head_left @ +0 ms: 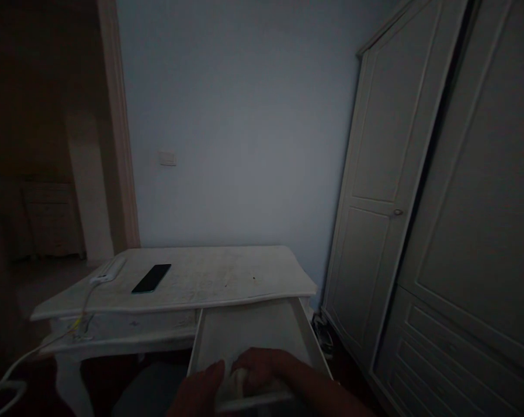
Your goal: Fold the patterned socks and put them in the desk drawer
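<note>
A white drawer [257, 324] is pulled out from the right side of a white table. Inside it, near the front, my right hand [264, 368] is closed around a whitish, crumpled thing that looks like a cloth [239, 380]. My left hand [203, 388] is at the drawer's front left corner, thumb up and apparently gripping the edge; its other fingers are hidden. Dim light blurs the detail of what the right hand holds.
On the white tabletop [209, 266] lie a dark phone [151, 278] and a power strip [109, 271], whose white cable [22, 362] hangs down at the left. A tall wardrobe [374, 202] stands at the right, with a dark bundle [323, 336] on the floor beside it. A doorway opens at the left.
</note>
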`<control>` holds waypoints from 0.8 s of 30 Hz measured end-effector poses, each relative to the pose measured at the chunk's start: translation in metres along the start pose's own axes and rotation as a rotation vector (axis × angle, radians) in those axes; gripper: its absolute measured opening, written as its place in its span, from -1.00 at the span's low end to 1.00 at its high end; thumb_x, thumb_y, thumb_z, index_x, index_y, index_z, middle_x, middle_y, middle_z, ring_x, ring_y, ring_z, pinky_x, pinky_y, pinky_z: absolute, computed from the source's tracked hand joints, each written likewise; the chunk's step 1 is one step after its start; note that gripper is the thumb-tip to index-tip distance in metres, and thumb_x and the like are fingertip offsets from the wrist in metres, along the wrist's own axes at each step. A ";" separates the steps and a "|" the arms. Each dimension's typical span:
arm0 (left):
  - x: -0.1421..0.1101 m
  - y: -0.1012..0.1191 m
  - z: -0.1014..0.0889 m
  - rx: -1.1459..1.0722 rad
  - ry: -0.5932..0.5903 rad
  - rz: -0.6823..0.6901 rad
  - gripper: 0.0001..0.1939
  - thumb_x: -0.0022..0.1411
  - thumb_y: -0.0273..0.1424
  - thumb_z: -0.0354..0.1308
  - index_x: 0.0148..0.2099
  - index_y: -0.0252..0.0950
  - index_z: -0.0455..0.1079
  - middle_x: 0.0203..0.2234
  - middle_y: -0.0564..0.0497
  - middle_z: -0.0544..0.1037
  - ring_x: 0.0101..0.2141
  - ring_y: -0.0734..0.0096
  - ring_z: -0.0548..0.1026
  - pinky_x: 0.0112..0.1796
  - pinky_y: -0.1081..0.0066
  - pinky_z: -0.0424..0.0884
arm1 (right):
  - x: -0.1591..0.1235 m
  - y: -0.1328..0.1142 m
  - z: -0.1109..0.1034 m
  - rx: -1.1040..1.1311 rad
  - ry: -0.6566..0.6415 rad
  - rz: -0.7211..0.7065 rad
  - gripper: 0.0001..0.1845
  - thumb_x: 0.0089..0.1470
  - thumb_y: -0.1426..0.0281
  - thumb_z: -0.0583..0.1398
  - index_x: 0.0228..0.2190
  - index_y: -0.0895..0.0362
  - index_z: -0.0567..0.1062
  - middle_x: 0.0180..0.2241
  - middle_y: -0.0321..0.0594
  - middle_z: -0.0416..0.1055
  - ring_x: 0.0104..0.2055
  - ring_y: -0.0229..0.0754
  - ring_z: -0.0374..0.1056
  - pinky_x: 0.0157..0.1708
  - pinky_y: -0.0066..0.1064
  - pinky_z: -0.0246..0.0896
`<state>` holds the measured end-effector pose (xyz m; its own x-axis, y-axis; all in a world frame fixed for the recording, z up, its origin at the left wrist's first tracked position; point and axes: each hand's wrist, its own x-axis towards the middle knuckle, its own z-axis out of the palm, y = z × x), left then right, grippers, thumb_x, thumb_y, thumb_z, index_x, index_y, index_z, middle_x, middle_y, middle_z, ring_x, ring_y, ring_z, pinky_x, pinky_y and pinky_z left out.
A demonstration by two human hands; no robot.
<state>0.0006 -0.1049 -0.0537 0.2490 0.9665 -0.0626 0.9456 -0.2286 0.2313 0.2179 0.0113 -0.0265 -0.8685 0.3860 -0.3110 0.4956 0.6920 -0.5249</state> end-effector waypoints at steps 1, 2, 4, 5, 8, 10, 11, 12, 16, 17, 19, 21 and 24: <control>-0.002 0.002 -0.004 -0.003 -0.004 -0.006 -0.11 0.08 -0.08 0.42 0.42 -0.09 0.26 0.31 -0.17 0.49 0.26 -0.10 0.47 0.23 0.13 0.40 | 0.018 -0.007 0.005 -0.006 -0.003 -0.012 -0.42 -0.07 0.39 0.29 0.05 0.07 0.61 0.02 -0.22 0.63 0.01 0.07 0.56 -0.02 -0.28 0.40; -0.004 0.005 -0.007 -0.005 -0.001 -0.007 -0.11 0.08 -0.11 0.43 0.42 -0.08 0.26 0.31 -0.17 0.48 0.28 -0.08 0.46 0.24 0.14 0.38 | 0.036 -0.013 0.010 -0.014 -0.007 -0.020 -0.49 -0.05 0.40 0.29 0.00 0.10 0.63 -0.02 -0.21 0.64 -0.02 0.06 0.56 -0.03 -0.29 0.41; -0.006 0.007 -0.010 -0.018 0.024 -0.001 -0.14 0.09 -0.13 0.43 0.40 -0.03 0.26 0.34 -0.12 0.46 0.30 -0.02 0.44 0.27 0.18 0.34 | 0.065 -0.024 0.019 -0.024 -0.011 -0.046 -0.63 -0.02 0.39 0.29 -0.12 0.13 0.65 -0.08 -0.23 0.65 -0.04 0.03 0.56 -0.03 -0.31 0.40; -0.007 0.007 -0.010 -0.025 0.042 0.002 -0.15 0.10 -0.14 0.43 0.40 -0.01 0.27 0.35 -0.09 0.45 0.30 0.02 0.43 0.27 0.20 0.33 | 0.074 -0.028 0.022 -0.022 -0.003 -0.059 -0.67 0.00 0.37 0.30 -0.14 0.13 0.65 -0.09 -0.23 0.65 -0.04 0.02 0.55 -0.02 -0.32 0.40; -0.005 0.004 -0.003 -0.012 0.046 -0.023 -0.16 0.09 -0.15 0.43 0.39 -0.04 0.29 0.36 -0.11 0.43 0.32 0.00 0.40 0.27 0.19 0.34 | 0.070 -0.025 0.024 0.000 0.044 -0.035 -0.56 0.02 0.30 0.31 -0.02 0.10 0.62 -0.01 -0.20 0.63 -0.02 0.04 0.55 -0.03 -0.32 0.40; -0.002 0.002 0.002 0.010 0.024 -0.045 -0.15 0.08 -0.15 0.43 0.40 -0.08 0.30 0.40 -0.16 0.37 0.37 -0.07 0.32 0.30 0.11 0.31 | 0.045 -0.014 0.016 0.022 0.031 -0.003 -0.42 -0.01 0.27 0.32 0.09 0.09 0.58 0.05 -0.17 0.60 -0.01 0.05 0.55 -0.06 -0.31 0.40; -0.002 0.001 0.003 0.017 0.021 -0.058 -0.14 0.07 -0.14 0.44 0.39 -0.09 0.30 0.41 -0.18 0.35 0.39 -0.10 0.29 0.30 0.07 0.29 | 0.027 -0.006 0.011 0.033 0.001 0.008 -0.37 -0.04 0.27 0.33 0.11 0.09 0.58 0.05 -0.16 0.60 -0.02 0.06 0.55 -0.08 -0.32 0.40; -0.002 0.002 0.003 0.020 0.027 -0.066 -0.15 0.06 -0.12 0.44 0.38 -0.09 0.32 0.41 -0.19 0.35 0.39 -0.12 0.29 0.30 0.06 0.30 | 0.009 0.001 0.004 0.045 -0.036 0.020 -0.35 -0.07 0.28 0.33 0.11 0.10 0.59 0.03 -0.17 0.60 -0.03 0.05 0.55 -0.09 -0.33 0.40; -0.004 0.010 -0.008 0.051 0.011 -0.024 -0.52 0.18 0.00 0.33 0.06 -0.12 0.54 0.07 -0.13 0.65 0.09 -0.04 0.58 0.09 0.14 0.44 | -0.053 0.027 -0.014 0.052 -0.084 0.129 -0.39 -0.19 0.30 0.35 -0.01 0.11 0.66 -0.12 -0.25 0.64 -0.13 0.03 0.54 -0.21 -0.34 0.39; -0.005 0.012 -0.010 0.058 -0.009 -0.007 -0.59 0.21 0.02 0.28 -0.04 -0.12 0.56 -0.05 -0.09 0.69 -0.01 0.00 0.62 0.02 0.17 0.45 | -0.060 0.030 -0.015 0.045 -0.073 0.144 -0.40 -0.19 0.30 0.34 -0.03 0.10 0.67 -0.15 -0.27 0.64 -0.15 0.02 0.54 -0.23 -0.34 0.39; -0.003 0.012 -0.011 0.068 -0.031 0.013 -0.63 0.24 0.04 0.24 -0.17 -0.13 0.56 -0.19 -0.05 0.69 -0.11 0.05 0.64 -0.07 0.21 0.45 | -0.059 0.032 -0.012 0.018 -0.048 0.133 -0.44 -0.19 0.29 0.33 -0.06 0.09 0.68 -0.20 -0.28 0.64 -0.21 0.01 0.54 -0.28 -0.34 0.37; -0.001 0.008 -0.006 0.063 -0.003 0.021 -0.64 0.21 0.03 0.27 -0.18 -0.13 0.56 -0.19 -0.05 0.69 -0.13 0.07 0.64 -0.10 0.24 0.46 | -0.039 0.027 -0.005 -0.016 -0.049 0.079 -0.48 -0.18 0.30 0.32 -0.10 0.09 0.67 -0.24 -0.28 0.63 -0.26 -0.01 0.53 -0.30 -0.35 0.36; 0.000 -0.005 0.006 -0.004 0.101 0.080 -0.59 0.12 -0.07 0.39 0.00 -0.06 0.56 -0.06 -0.03 0.70 -0.06 0.05 0.65 -0.02 0.22 0.51 | 0.016 0.009 0.007 -0.069 -0.079 0.000 -0.57 -0.13 0.29 0.32 -0.16 0.13 0.66 -0.26 -0.25 0.62 -0.27 -0.01 0.53 -0.31 -0.34 0.36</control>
<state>-0.0024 -0.1045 -0.0610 0.3009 0.9521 0.0542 0.9228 -0.3051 0.2352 0.2086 0.0191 -0.0415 -0.8634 0.3388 -0.3738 0.4912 0.7336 -0.4696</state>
